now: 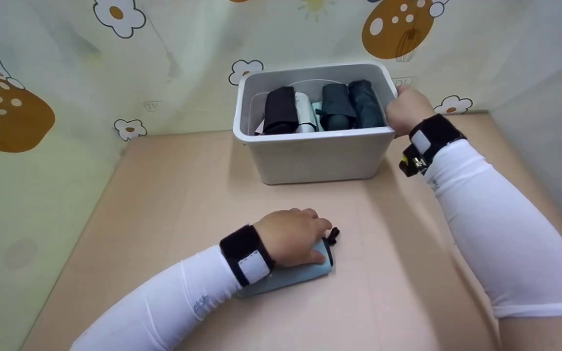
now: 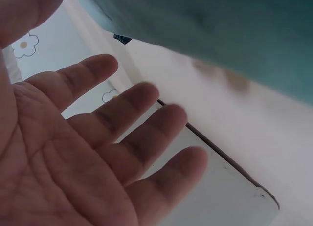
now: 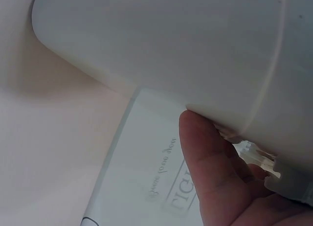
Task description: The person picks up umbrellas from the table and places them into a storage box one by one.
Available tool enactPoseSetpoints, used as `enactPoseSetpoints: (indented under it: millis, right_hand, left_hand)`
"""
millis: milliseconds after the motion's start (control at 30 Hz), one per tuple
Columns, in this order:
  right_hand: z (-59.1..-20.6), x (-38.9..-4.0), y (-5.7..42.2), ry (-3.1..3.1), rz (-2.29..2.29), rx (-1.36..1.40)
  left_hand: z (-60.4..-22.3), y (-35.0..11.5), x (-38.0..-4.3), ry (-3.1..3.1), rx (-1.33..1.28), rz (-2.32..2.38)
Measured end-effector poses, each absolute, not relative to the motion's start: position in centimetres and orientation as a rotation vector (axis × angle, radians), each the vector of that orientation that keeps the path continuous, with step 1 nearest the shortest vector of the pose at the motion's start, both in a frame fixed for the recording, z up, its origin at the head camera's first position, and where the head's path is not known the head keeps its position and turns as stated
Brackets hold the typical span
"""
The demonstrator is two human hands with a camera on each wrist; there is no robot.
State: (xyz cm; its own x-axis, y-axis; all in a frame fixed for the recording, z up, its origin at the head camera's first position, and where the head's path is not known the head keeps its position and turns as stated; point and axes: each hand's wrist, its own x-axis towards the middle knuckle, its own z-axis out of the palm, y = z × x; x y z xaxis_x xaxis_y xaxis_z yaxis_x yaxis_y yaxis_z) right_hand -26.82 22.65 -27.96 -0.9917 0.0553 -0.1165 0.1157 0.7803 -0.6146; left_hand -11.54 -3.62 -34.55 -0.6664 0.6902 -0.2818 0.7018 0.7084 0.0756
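Note:
On the table lies a light blue folding umbrella (image 1: 286, 280) with a black end and a black cord loop (image 1: 333, 236). My left hand (image 1: 291, 236) is over it in the head view, thumb along its top. In the left wrist view the left fingers (image 2: 146, 138) are loosely straight and spread, with the blue-green fabric (image 2: 210, 35) above them. A white plastic bin (image 1: 320, 158) stands upright farther back. My right hand (image 1: 410, 109) grips its right side at the handle; in the right wrist view the thumb (image 3: 200, 143) lies against the bin's wall.
Inside the bin stand several rolled umbrellas: a black one (image 1: 281, 109), a white one (image 1: 305, 112) and dark blue-green ones (image 1: 338, 105). Behind the bin hangs a patterned curtain (image 1: 188, 73), meeting the table's (image 1: 173, 185) back edge. A pale wall (image 1: 544, 97) rises at the right.

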Motion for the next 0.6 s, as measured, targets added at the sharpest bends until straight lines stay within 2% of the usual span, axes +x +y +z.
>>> enactPoseSetpoints:
  millis: [600]
  right_hand:
    - [-27.98, -26.72, 22.43, 2.855, -1.043, 0.173]
  left_hand:
    - [-34.55, -3.49, -11.25, 2.575, 1.125, -0.099]
